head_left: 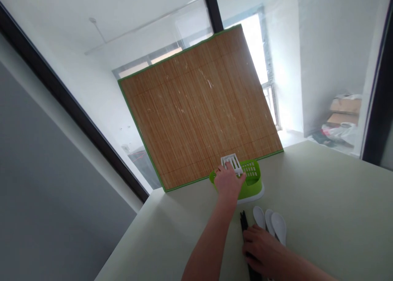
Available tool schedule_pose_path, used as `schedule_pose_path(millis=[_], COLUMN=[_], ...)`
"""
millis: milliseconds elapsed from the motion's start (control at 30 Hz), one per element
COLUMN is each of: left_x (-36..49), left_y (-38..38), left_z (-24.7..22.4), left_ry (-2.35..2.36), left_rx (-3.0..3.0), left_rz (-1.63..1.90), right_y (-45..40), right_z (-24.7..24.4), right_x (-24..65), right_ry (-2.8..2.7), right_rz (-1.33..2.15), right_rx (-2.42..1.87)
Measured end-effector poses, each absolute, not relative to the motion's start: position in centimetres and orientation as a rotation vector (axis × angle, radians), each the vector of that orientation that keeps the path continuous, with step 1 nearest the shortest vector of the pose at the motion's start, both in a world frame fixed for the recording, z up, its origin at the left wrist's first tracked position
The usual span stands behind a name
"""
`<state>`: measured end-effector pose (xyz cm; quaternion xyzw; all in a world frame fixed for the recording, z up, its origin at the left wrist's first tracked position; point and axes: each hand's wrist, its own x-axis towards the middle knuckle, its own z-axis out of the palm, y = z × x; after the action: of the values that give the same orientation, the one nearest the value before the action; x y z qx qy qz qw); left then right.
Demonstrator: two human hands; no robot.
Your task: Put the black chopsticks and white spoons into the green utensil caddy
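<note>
My left hand [227, 183] reaches to the green perforated basket [254, 185], its fingers closed on a white slotted insert [236, 165]. The insert sits tilted above the basket's rim, and its lower part is hidden by the hand. Under the basket shows a white base tray [254, 198]. Nearer to me, my right hand [263, 247] lies low over the table with its fingers curled round black chopsticks [243, 221]. Several white spoons [278, 224] lie bowl-end away from me beside that hand, which covers part of their handles.
A bamboo mat [199, 113] with green edging leans upright against the glass behind the basket. The pale table [331, 199] runs to the glass partition. Beyond the glass, cardboard boxes [345, 106] and plastic bags [344, 131] are piled at the right.
</note>
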<state>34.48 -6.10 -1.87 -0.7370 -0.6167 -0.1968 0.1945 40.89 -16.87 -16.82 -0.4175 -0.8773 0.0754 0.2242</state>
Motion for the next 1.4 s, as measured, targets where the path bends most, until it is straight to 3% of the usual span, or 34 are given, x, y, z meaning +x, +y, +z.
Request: schedule_pose_path(millis=[400,567,700,833,1033,1400], left_x=[31.2,27.7,25.4,24.6,25.5,27.1], left_y=[-9.6,-13.2,-15.0,-15.7,-16.6,-17.3], left_z=[-0.5,-3.9,-9.0,-12.2,-12.8,-13.3], left_ry=[-1.69,-1.663,-1.804,-1.911,-1.879,-1.954], left_rx=[-2.179,-2.358,-2.541,-2.678,-2.787,-2.696], left_rz=[-0.623,-0.711,-0.545,-0.164,0.054,0.093], right_y=[-17.1,-17.2,-17.2,-17.1,-16.8,-16.7], right_z=[-16.4,-16.3,-16.5,-16.4,-15.4,-16.2], right_x=[41.0,41.0,40.9,41.0,41.6,41.6], right_ry=[-2.414,-2.412,-2.397,-2.365,-2.221,-2.292], right_rz=[0.258,0.272,0.301,0.362,0.421,0.381], right_rx=[-1.149,-1.154,-1.166,-1.192,-1.275,-1.242])
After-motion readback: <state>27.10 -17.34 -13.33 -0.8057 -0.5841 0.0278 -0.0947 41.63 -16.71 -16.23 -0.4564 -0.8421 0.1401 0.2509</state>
